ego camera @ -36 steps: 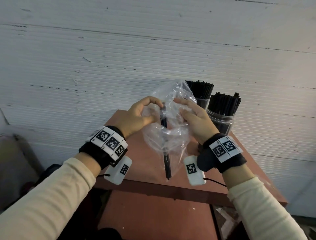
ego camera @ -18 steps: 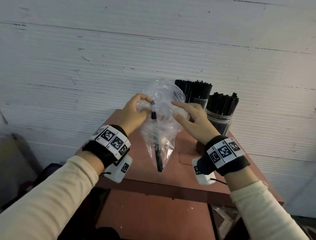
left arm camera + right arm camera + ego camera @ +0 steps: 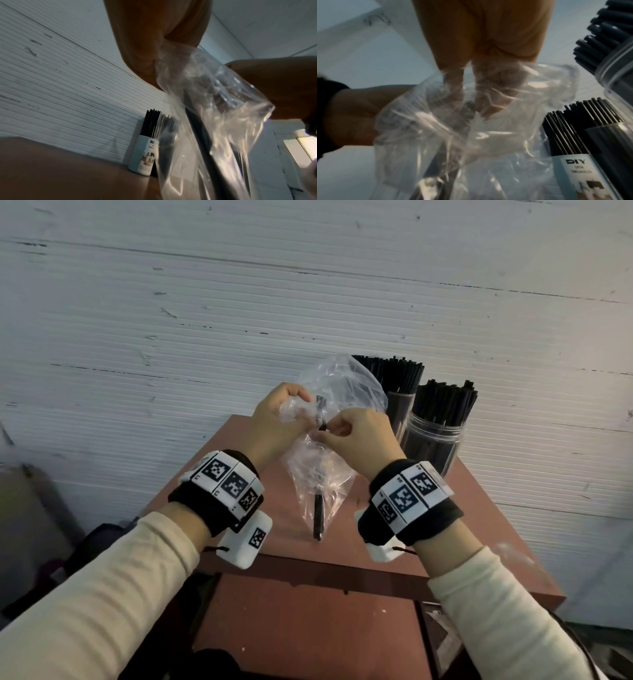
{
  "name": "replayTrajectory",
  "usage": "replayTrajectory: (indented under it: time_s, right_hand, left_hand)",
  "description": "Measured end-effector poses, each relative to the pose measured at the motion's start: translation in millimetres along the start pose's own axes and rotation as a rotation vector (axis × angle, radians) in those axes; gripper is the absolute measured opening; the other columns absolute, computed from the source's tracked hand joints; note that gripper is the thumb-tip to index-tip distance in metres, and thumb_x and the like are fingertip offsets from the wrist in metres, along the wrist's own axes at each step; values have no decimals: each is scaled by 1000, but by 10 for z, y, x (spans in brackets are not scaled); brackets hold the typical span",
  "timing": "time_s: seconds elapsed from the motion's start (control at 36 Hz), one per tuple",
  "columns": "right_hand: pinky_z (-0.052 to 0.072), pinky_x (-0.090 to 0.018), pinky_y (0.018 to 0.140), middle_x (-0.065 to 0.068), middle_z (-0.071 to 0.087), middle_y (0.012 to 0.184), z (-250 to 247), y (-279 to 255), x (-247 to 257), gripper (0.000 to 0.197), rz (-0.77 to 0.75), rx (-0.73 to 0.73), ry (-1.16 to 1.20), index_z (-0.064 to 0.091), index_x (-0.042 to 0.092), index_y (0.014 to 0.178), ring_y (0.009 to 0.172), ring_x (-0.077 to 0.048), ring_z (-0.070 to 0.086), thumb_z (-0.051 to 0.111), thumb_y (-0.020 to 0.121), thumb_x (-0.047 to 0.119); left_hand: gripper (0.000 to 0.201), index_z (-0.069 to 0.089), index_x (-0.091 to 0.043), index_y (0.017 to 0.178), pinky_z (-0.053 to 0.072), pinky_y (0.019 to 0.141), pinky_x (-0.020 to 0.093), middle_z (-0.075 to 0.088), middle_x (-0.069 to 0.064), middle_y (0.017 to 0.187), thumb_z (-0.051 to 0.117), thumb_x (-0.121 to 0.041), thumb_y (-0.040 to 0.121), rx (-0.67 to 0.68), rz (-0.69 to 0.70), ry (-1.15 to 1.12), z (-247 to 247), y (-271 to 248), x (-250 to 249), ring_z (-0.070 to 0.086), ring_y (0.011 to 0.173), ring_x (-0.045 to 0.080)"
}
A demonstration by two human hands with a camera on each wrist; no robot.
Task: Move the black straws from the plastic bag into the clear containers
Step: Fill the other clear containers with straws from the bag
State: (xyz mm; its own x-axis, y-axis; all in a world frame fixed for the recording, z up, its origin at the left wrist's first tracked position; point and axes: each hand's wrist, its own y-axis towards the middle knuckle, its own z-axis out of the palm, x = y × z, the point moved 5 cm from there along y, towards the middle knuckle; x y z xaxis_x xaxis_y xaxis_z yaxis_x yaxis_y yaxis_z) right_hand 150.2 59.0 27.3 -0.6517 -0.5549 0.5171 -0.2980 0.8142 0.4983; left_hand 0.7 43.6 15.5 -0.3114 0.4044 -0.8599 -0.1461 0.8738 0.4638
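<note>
My left grip (image 3: 154, 44) pinches the clear plastic bag (image 3: 205, 101); a straw-filled container (image 3: 144, 155) stands on the tabletop (image 3: 60, 173).

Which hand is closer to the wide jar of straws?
Right. The right hand is just beside the wide jar; the left hand grips the plastic bag farther away.
</note>
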Motion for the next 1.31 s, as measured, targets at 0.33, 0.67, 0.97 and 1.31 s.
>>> replayTrajectory:
  time_s: [0.33,0.67,0.97,1.31]
  right_hand:
    - [47,-25,61,-4,62,72,37,-15,-38,26,69,45,31,62,8,76,64,-14,54,74,82,31]
    - [40,-23,58,0,51,63,86,-66,-33,26,100,157,9,54,11,64,58,-11,43,65,85,21]
    - [57,-27,80,0,72,87,-49,-140,-40,11,14,111,300,72,13,93,78,-11,68,70,86,21]
    - [57,-31,85,-9,73,95,-522,-115,-138,12,42,-109,635,68,13,92,93,-15,71,65,88,2]
  left_hand:
    - [24,59,-14,108,48,84,24,61,-11,104,71,-10,87,117,77,9,38,-8,-100,60,92,6]
    - [12,66,-19,88,59,70,34,70,-7,91,68,-8,85,-239,212,132,-15,109,-239,68,69,13]
    - [14,63,-22,90,48,68,14,66,-14,82,64,-8,86,-317,73,165,-164,218,-76,60,67,-13]
    - [62,49,-33,127,58,88,37,51,-14,124,75,-5,78,10,-30,-86,70,157,-70,58,113,8]
